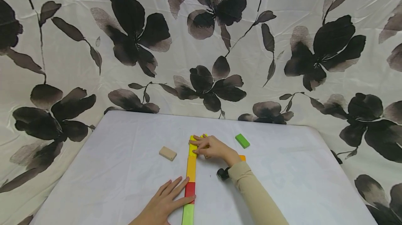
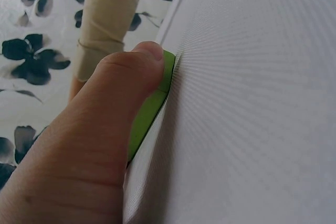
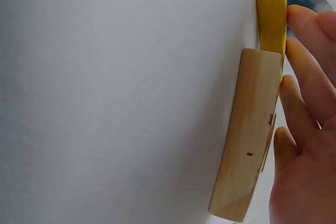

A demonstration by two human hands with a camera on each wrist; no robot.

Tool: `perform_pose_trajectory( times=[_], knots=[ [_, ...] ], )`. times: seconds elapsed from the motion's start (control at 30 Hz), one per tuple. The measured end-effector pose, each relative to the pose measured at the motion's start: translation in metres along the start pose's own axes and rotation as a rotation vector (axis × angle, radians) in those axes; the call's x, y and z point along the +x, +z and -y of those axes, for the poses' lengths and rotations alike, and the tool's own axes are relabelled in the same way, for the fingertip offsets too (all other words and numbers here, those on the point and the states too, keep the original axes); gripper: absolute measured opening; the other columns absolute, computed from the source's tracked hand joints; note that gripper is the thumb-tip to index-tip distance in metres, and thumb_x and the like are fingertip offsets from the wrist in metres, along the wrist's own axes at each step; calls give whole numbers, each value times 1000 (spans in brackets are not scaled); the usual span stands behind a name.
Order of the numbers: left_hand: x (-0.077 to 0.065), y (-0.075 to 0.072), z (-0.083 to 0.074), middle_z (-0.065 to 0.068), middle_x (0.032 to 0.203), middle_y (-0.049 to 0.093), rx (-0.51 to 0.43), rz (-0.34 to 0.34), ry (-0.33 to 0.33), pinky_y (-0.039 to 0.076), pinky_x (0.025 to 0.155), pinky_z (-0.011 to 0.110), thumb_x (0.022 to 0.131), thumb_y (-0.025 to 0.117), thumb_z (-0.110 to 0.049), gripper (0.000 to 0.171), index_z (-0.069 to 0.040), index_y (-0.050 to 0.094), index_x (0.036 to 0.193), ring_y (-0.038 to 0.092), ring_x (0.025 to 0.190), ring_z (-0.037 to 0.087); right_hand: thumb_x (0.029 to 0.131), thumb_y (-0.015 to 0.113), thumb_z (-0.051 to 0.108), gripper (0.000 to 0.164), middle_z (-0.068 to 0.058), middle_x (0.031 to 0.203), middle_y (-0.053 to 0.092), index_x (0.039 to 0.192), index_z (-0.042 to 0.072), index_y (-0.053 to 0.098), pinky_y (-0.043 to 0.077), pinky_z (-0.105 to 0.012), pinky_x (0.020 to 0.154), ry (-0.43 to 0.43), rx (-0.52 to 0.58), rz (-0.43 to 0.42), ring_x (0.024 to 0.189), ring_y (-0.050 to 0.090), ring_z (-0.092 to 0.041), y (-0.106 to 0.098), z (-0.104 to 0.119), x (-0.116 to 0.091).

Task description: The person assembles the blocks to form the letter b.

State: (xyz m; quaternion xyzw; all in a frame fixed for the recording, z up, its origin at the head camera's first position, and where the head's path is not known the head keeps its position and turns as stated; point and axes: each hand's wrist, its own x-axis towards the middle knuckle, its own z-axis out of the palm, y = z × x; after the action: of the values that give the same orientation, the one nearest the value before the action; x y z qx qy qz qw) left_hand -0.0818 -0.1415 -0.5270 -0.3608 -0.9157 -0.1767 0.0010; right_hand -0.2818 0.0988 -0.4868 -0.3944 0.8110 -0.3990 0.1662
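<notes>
A straight row of blocks runs away from me in the head view: light green (image 1: pixel 188 214), red (image 1: pixel 190 190), orange (image 1: pixel 191 169) and yellow (image 1: pixel 192 151) at the far end. My left hand (image 1: pixel 163 200) lies beside the near part, fingers spread, index fingertip by the orange block and thumb over the red one. The left wrist view has that thumb against a green block (image 2: pixel 149 116). Over the far yellow block, my right hand (image 1: pixel 216 148) touches it with its fingertips. In the right wrist view, a plain wooden block (image 3: pixel 247 135) stands close to those fingers.
Left of the row lies another plain wooden block (image 1: pixel 168 153). A green block (image 1: pixel 242 141) sits at the back right. Part of an orange block (image 1: pixel 242 157) shows behind the right wrist, with a black device (image 1: pixel 223 173) at that wrist. A floral cloth (image 1: pixel 201 43) hangs behind the white table (image 1: pixel 110 169).
</notes>
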Motion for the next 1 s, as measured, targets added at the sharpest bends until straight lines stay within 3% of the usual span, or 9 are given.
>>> perform_pose_trajectory(
  times=[0.2,0.33,0.43,0.57,0.67,0.77,0.87,1.0],
  knots=[
    [0,1,1,-1,164,24,22,-12,11,19,110,53,79,41,-87,84,-47,32,152,23,147,29,95,65,12,17,-5,139,57,89,9,80,7,-44,122,-4,-4,-2,145,33,-21,2,-1,1],
    [0,1,1,-2,163,26,21,-20,14,0,116,37,79,42,-87,84,-47,33,152,24,147,29,94,64,12,19,-6,139,57,83,8,79,7,-46,121,-14,-12,-2,145,33,-22,1,-1,1],
    [0,2,2,-1,162,27,30,-27,24,-13,114,27,80,43,-86,83,-47,33,152,24,146,29,94,65,12,16,-6,139,57,89,7,80,6,-45,121,-11,-2,2,145,33,-22,1,0,1],
    [-1,4,4,0,162,29,64,-60,49,-2,115,34,80,45,-85,83,-45,34,152,26,146,29,94,66,13,15,-7,140,56,98,8,80,6,-46,121,-13,3,10,145,32,-23,1,1,0],
    [-1,5,5,1,161,31,94,-87,66,5,109,38,80,46,-85,83,-45,35,152,29,145,30,94,66,14,16,-6,139,57,96,9,81,7,-46,121,-19,-15,8,145,33,-23,1,1,0],
    [-1,5,5,2,161,31,88,-89,68,5,108,38,80,47,-85,84,-44,35,152,29,145,31,94,66,15,16,-6,139,58,92,9,81,9,-46,121,-21,-33,-1,144,34,-23,2,1,0],
    [0,3,3,1,162,30,52,-59,44,8,112,41,80,46,-85,83,-46,35,152,27,146,30,95,65,14,16,-6,138,58,90,8,80,10,-46,121,-17,-31,-13,144,35,-23,3,1,0],
    [0,0,1,-1,163,26,-11,5,-6,20,114,55,79,43,-86,82,-48,34,151,23,147,30,96,63,13,19,-7,137,60,85,6,76,12,-46,121,-18,-55,-27,142,38,-24,5,5,0]
  ],
)
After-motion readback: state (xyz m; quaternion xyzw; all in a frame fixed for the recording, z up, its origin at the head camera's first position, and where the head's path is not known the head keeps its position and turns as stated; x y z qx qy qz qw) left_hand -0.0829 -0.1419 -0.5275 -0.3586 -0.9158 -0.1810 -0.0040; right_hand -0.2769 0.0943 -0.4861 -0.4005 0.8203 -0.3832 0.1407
